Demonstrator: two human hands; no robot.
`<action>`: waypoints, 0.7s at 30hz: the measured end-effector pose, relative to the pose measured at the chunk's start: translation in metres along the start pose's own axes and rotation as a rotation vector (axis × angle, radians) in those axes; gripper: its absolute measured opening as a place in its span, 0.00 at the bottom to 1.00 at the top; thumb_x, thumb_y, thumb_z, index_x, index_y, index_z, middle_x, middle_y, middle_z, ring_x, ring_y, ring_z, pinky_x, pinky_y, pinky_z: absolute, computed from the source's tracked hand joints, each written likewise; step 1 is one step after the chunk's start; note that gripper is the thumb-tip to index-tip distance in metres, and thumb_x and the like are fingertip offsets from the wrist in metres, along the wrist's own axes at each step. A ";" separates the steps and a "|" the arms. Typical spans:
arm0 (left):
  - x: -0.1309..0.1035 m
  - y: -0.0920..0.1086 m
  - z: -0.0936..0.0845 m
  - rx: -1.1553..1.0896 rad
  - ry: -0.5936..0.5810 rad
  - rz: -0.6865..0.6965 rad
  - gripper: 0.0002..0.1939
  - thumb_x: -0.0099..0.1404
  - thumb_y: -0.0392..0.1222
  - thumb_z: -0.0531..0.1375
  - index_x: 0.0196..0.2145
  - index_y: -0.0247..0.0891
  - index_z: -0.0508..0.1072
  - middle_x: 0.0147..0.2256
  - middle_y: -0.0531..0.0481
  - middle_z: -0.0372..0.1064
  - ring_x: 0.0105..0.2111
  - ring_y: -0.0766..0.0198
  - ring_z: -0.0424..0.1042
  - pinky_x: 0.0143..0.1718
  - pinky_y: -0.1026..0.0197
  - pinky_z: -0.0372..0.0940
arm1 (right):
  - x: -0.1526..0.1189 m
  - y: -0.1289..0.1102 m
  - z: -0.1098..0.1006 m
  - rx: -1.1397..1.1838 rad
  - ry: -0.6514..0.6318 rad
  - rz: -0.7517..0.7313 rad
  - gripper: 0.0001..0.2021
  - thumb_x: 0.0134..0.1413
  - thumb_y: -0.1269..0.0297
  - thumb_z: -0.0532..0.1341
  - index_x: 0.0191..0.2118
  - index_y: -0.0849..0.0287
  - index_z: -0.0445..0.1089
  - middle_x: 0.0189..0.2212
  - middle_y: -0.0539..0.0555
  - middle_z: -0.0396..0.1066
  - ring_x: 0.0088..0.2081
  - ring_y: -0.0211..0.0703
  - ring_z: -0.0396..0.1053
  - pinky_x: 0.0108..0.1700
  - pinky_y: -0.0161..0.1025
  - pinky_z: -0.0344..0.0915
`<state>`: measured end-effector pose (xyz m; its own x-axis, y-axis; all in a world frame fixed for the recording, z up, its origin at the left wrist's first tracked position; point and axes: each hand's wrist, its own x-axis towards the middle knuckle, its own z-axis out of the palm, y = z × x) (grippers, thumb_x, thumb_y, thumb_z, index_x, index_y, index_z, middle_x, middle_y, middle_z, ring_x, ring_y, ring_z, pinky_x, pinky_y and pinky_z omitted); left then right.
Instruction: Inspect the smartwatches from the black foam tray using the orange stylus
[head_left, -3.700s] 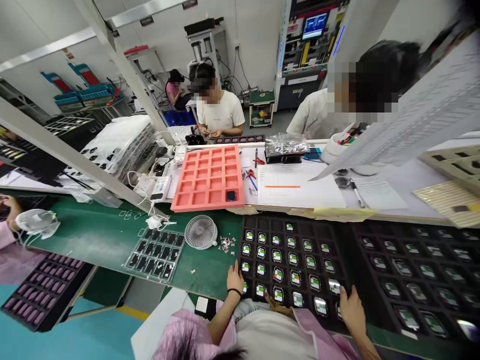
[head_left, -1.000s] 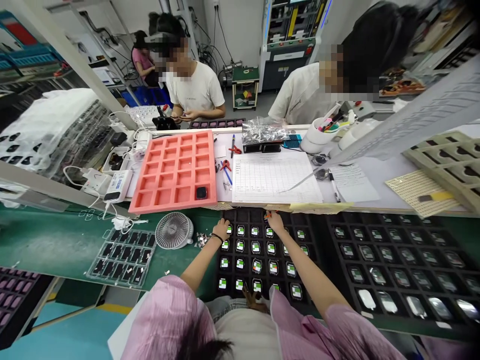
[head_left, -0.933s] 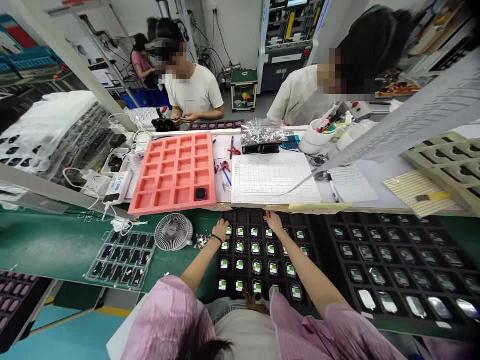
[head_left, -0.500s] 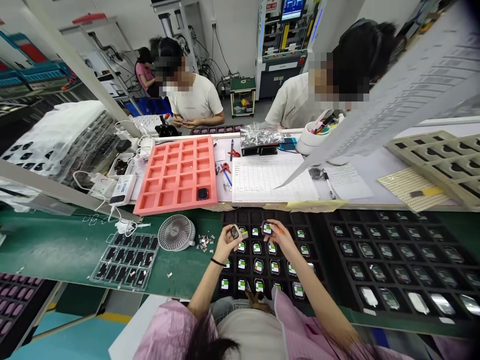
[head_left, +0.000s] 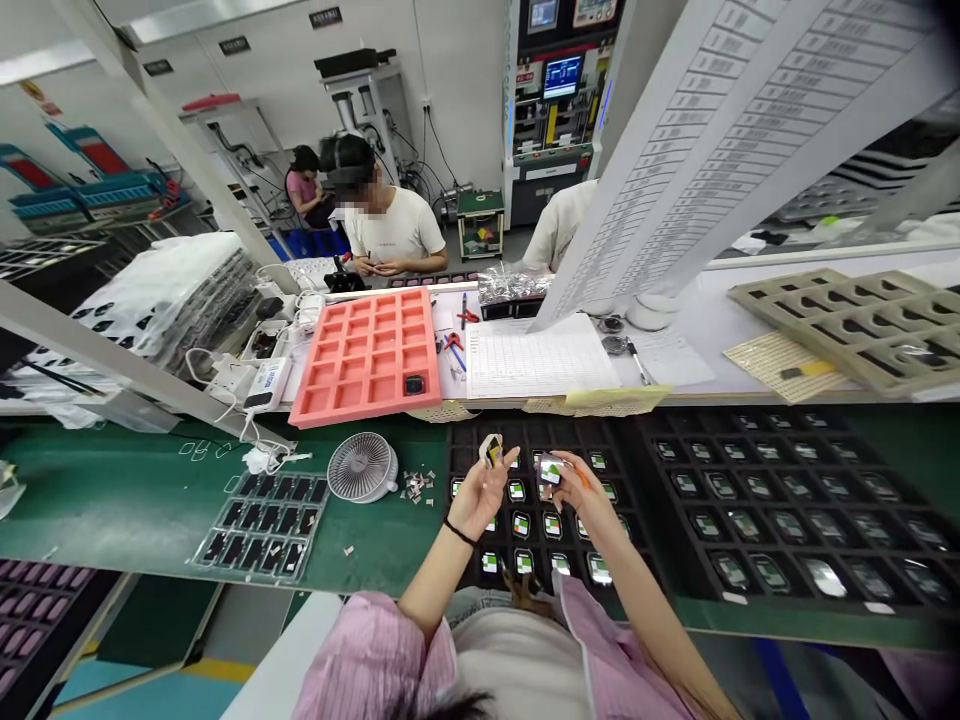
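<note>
Over the black tray [head_left: 536, 432] of small screen units, my left hand [head_left: 484, 490] is raised with its fingers closed on a small pale part [head_left: 491, 450] that has a dark and yellow face. To its right, my right hand [head_left: 577, 485] grips a small screen unit [head_left: 551, 470] showing a green and white display. An orange item, too small to name, also shows among the right fingers. The two hands are apart. Below them, several lit units lie in the tray's compartments.
A small fan [head_left: 363, 467], loose bits [head_left: 417, 487] and a clear tray [head_left: 262, 525] lie left. Another black tray [head_left: 795, 510] is right. On the shelf sit a pink foam tray [head_left: 364, 355] and papers [head_left: 532, 355]. Hanging label sheets [head_left: 660, 170] reach down right. A person [head_left: 390, 230] sits opposite.
My left hand has moved slightly right and turned with its part. My right hand is a little lower, its unit's display now more visible. The camera view has shifted, showing more of the back wall.
</note>
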<state>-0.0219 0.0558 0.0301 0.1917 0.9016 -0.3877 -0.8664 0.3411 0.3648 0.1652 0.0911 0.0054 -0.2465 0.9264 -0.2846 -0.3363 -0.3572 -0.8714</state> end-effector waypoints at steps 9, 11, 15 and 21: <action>-0.010 0.002 0.004 0.092 -0.144 0.043 0.37 0.61 0.41 0.64 0.63 0.43 0.53 0.61 0.36 0.57 0.52 0.64 0.71 0.38 0.75 0.68 | -0.011 0.000 0.002 0.023 0.015 -0.006 0.18 0.46 0.53 0.68 0.43 0.54 0.69 0.31 0.51 0.72 0.23 0.42 0.72 0.22 0.36 0.61; -0.012 -0.001 -0.001 0.064 -0.152 0.085 0.36 0.61 0.50 0.64 0.62 0.45 0.55 0.62 0.39 0.57 0.56 0.63 0.67 0.38 0.75 0.68 | -0.012 0.002 0.002 0.028 0.015 0.000 0.19 0.46 0.53 0.68 0.43 0.55 0.69 0.32 0.52 0.73 0.23 0.42 0.72 0.22 0.37 0.61; -0.008 -0.008 -0.009 0.104 -0.156 0.189 0.35 0.58 0.65 0.59 0.58 0.45 0.62 0.61 0.41 0.59 0.62 0.59 0.58 0.38 0.71 0.71 | -0.012 0.006 0.002 0.036 0.029 -0.007 0.19 0.47 0.53 0.67 0.43 0.56 0.69 0.28 0.52 0.74 0.22 0.42 0.71 0.21 0.36 0.61; 0.016 -0.003 -0.032 0.727 0.023 0.264 0.33 0.42 0.47 0.74 0.45 0.35 0.71 0.57 0.34 0.64 0.56 0.41 0.65 0.41 0.53 0.73 | -0.011 0.009 -0.002 0.040 0.055 -0.014 0.20 0.47 0.54 0.67 0.44 0.57 0.68 0.27 0.51 0.73 0.22 0.42 0.72 0.22 0.35 0.60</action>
<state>-0.0312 0.0607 -0.0041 0.0039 0.9743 -0.2251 -0.3604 0.2114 0.9086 0.1669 0.0782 -0.0001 -0.1912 0.9361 -0.2951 -0.3760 -0.3476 -0.8590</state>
